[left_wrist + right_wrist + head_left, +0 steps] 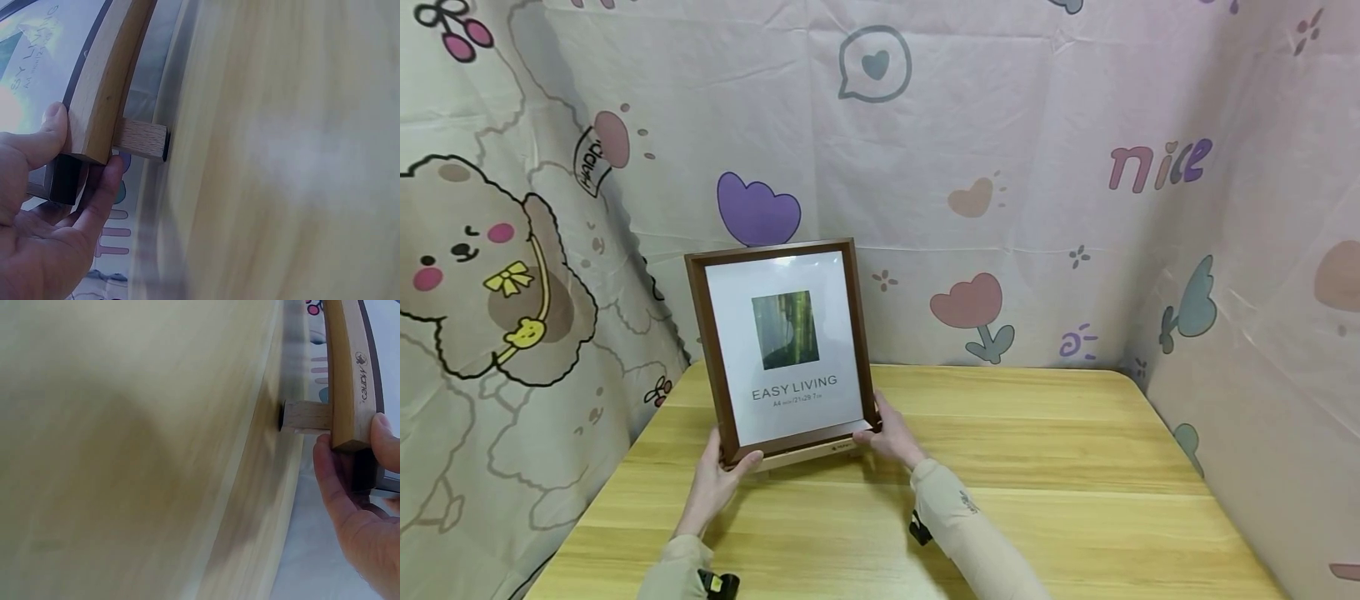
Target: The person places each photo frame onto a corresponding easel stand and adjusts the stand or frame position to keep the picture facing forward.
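A brown picture frame (pixel 784 333), with a green picture and "EASY LIVING" lettering, leans back on a pale wooden stand (pixel 805 456). My left hand (pixel 711 483) grips the lower left corner, its thumb on the front and its fingers around the end of the stand's ledge (pixel 100 106). At the lower right corner, my right hand (pixel 891 433) holds the frame the same way, beside a ledge (pixel 355 381) with a printed mark. Short wooden feet with dark ends jut below the ledge; whether they touch the table I cannot tell.
The pale wooden table (pixel 1037 467) extends in front and to the right. Behind it hangs a printed cloth backdrop (pixel 880 167), and similar cloth covers both sides. Dark wrist devices (pixel 721 585) sit at the sleeves.
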Motion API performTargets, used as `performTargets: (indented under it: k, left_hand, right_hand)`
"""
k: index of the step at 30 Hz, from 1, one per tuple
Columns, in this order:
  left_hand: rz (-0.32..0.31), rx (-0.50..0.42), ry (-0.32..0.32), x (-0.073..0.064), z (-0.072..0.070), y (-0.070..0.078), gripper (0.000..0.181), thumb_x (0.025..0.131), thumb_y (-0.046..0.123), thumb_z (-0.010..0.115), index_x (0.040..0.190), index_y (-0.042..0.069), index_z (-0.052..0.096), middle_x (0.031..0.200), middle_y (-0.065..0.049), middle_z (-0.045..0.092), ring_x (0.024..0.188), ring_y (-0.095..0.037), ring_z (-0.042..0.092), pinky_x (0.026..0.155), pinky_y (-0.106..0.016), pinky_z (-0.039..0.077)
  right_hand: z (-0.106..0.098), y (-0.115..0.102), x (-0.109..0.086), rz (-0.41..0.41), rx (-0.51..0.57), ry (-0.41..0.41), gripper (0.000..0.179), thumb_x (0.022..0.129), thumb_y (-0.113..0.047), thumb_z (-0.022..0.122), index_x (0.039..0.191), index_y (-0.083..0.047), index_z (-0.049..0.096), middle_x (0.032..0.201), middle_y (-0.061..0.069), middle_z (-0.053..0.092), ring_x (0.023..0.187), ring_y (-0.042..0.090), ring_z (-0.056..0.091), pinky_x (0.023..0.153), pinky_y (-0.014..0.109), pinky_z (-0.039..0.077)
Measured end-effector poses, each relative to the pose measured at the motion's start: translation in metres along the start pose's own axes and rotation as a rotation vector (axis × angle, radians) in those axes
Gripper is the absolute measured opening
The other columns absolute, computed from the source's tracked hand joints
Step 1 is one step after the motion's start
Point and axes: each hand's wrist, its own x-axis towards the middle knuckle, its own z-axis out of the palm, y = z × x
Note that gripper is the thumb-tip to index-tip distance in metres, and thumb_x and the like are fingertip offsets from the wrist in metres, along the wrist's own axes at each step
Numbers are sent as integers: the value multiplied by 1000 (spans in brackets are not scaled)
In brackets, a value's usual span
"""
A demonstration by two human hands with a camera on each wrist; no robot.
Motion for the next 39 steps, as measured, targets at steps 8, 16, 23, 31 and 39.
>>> performTargets:
  k: [8,16,23,31,39]
  left_hand:
    - [-12,-28,-26,2,4,4,79,94,27,72,155,10,25,149,-30,46,137,-51,45,111,-68,39]
    - [-9,-42,-28,3,10,6,81,94,28,73,156,11,24,152,-29,44,140,-51,42,113,-68,36]
    - [8,-56,-42,6,17,6,89,94,27,72,160,8,16,159,-29,34,146,-51,32,117,-67,31]
    - [-60,-32,-79,8,24,10,102,94,32,71,161,2,1,166,-30,12,151,-52,18,121,-65,25]
    - [-52,-38,-83,12,35,16,102,93,32,73,161,0,4,166,-29,15,152,-49,19,122,-64,23]
  right_hand:
    - [-5,3,-5,16,15,16,81,88,-11,76,155,-6,30,122,25,66,107,33,66,98,50,56]
    - [-10,6,-9,18,22,23,85,88,-10,76,157,-6,27,126,27,64,109,36,66,99,52,55]
    - [-15,8,-14,38,24,39,80,88,-11,76,154,-10,31,121,23,65,105,33,65,96,51,55]
    - [-22,13,-18,38,39,53,83,87,-9,76,156,-10,29,127,25,64,109,37,66,98,52,55]
    - [-30,20,-24,56,44,80,85,87,-10,76,157,-7,28,138,27,57,121,43,60,108,57,48]
